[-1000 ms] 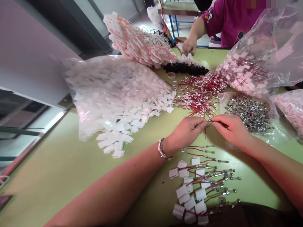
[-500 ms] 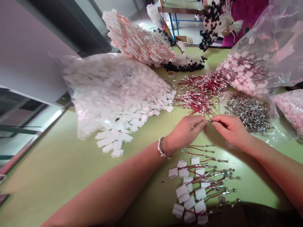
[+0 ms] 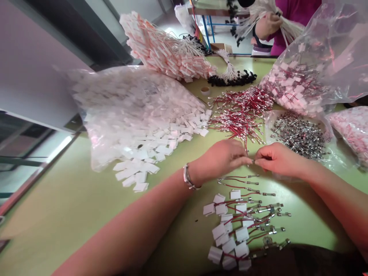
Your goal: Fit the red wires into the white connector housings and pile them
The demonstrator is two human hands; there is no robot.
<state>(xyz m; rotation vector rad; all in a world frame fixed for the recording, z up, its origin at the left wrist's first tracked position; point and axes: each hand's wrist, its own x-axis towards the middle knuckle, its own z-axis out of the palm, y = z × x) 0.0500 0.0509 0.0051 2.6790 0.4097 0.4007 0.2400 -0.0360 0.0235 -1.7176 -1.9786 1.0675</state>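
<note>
Between the worktop's (image 3: 57, 191) far and near edges
Your left hand (image 3: 227, 158) and right hand (image 3: 277, 159) pinch a metal part (image 3: 253, 161) between fingertips.

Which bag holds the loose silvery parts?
The bag just beyond the right hand: silvery parts heap there, while the left bag, tall bag and far-right bag show mainly white or pinkish pieces.
</note>
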